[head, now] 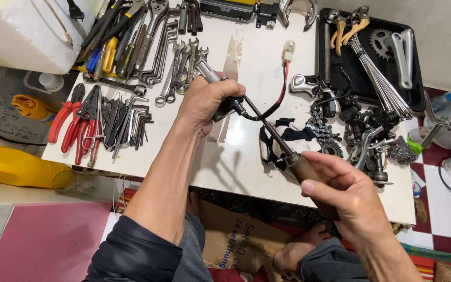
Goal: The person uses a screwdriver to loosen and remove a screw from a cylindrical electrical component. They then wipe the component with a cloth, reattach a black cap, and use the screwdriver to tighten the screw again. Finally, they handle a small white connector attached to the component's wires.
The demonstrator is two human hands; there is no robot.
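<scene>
Standing by the white table [246,156], I see the person's right hand [348,196] wrapped round the brown wooden handle of a screwdriver [283,149], fingers closed firm on it, thumb on top. The steel shaft runs up and left to a small black part [232,106] that the left hand [207,102] has clamped in its fist, w/ a grey metal stub sticking out the far side and a red and black wire [282,86] trailing off to a white plug. Both are held just above the table, middle of the work area.

Handling, as I judge it: the screwdriver is stiff and fairly light, the wood handle smooth but grippy enough, best held at the fat end as now. The black part looks small, hard and rigid; the wire is soft and floppy, so hold the body, not the lead.

Around: a row of chromed spanners [176,68] and black hex keys [131,122] lie to the left, red-handled pliers [76,125] beside them. To the right a greasy bike chain [319,130], a bundle of thin steel spokes [382,86] on a black tray [418,78], plus a wad of steel wool [402,151]. A yellow plastic bottle [11,167] sits off the table's left edge.
</scene>
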